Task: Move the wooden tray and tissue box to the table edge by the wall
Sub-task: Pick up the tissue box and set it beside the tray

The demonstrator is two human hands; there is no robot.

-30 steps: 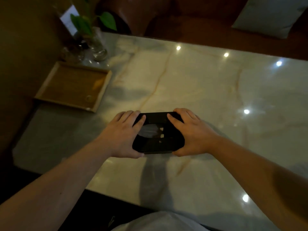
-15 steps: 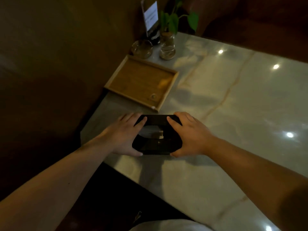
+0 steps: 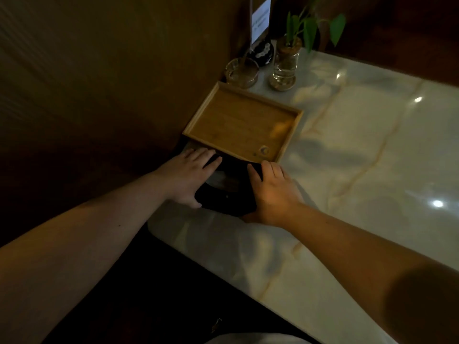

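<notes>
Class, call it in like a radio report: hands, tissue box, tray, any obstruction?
Left hand and right hand gripping black tissue box from both sides. Box at wooden tray near edge, by the wall. Nothing blocking.

Black tissue box (image 3: 227, 192) (flat) abuts empty wooden tray (image 3: 238, 124).

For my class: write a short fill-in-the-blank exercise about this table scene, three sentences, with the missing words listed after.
1. The left hand and the right hand grip the black tissue box from ____ sides.
2. The wooden tray holds ____ objects.
3. The plant stands in a ____ vase.

Missing words: opposite; no; glass
</notes>
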